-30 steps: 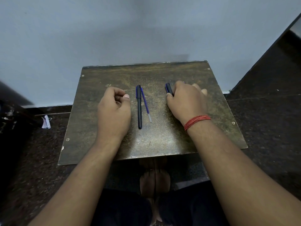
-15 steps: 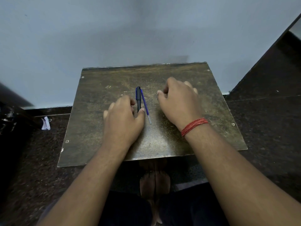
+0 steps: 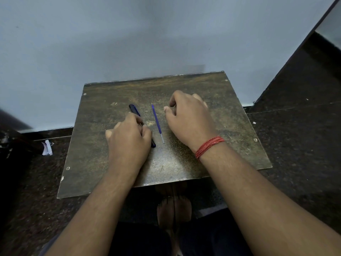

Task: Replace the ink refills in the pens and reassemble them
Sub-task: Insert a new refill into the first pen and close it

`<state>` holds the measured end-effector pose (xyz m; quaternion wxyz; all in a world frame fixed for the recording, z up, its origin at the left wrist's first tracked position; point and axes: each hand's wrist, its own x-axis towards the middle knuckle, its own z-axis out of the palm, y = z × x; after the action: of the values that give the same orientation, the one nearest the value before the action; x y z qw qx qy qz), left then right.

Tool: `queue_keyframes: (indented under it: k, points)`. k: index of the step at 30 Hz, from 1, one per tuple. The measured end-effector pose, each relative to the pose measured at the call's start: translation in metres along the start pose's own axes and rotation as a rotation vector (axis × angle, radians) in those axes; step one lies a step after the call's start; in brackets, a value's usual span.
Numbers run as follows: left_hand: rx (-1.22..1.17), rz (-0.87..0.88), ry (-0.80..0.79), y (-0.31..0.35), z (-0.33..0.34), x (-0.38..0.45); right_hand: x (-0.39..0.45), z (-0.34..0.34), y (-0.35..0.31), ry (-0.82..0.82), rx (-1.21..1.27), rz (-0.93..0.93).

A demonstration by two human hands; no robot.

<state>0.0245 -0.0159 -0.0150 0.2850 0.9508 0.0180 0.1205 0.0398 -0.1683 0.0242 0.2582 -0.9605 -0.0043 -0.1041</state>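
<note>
A dark blue-black pen [image 3: 134, 109] lies slanted on the worn brown board [image 3: 184, 163]. My left hand [image 3: 129, 139] is closed over its middle, and both pen ends stick out past the hand. A thin blue ink refill [image 3: 156, 122] lies loose on the board between my hands, metal tip toward me, touched by neither hand. My right hand [image 3: 188, 119] rests on the board to the right of the refill with its fingers curled down. Whatever is under those fingers is hidden.
The board is a small low table against a pale wall, with dark speckled floor around it. A white paper scrap [image 3: 47, 147] lies on the floor at the left. Bare feet [image 3: 173, 209] show under the near edge.
My left hand closed on the pen and drew it left, away from the refill, which stayed put. My right hand shifted slightly left; the pen seen beside it earlier is now out of sight.
</note>
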Motion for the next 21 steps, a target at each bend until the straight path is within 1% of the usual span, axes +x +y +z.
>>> queue_keyframes:
  k: [11, 21]
  points:
    - [0.014, -0.045, -0.026, 0.0027, -0.0002, -0.0005, -0.0014, 0.0007, -0.0003, -0.016, 0.013, -0.012]
    - [0.136, -0.067, -0.017, -0.0031, -0.0023, 0.0035, -0.0025, 0.0005, -0.0018, -0.02, 0.017, -0.013]
